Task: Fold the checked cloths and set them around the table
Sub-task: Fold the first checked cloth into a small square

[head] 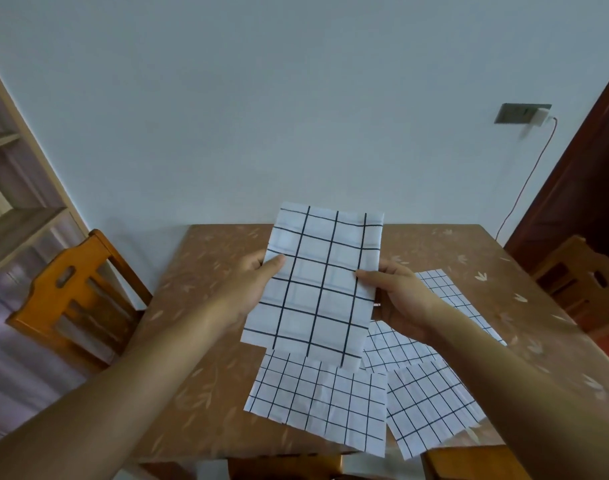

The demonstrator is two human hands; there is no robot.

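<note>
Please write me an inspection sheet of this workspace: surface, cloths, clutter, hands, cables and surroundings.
Surface: table with a brown leaf-patterned cover.
Job's things: held cloth raised above the table; three loose cloths lie flat and overlapping at the near right.
Clutter: nothing seen.
Hands: left hand and right hand pinch the held cloth's side edges.
Cables: red cable hangs from a socket on the wall.
Surroundings: left chair, right chair, shelf on the left, door on the right.

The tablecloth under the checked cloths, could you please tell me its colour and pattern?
Brown tablecloth with a pale leaf print, seen in the head view.
</note>
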